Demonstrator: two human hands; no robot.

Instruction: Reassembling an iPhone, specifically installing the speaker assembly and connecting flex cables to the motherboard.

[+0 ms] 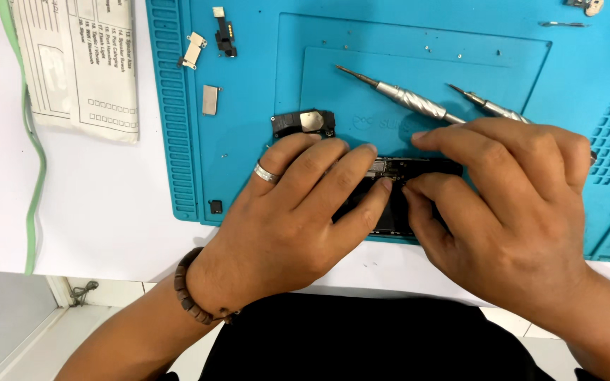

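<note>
An opened black phone lies on the blue repair mat near its front edge, mostly hidden under both hands. My left hand, with a silver ring and a bead bracelet at the wrist, rests over the phone's left side, fingers pressing on it. My right hand covers the right side, thumb and forefinger pinching at something small over the phone's exposed inside; what they hold is hidden.
Two silver screwdrivers lie on the mat behind the hands. A black speaker module, small metal shields and a connector part lie at the mat's left. A printed paper sheet lies far left on the white table.
</note>
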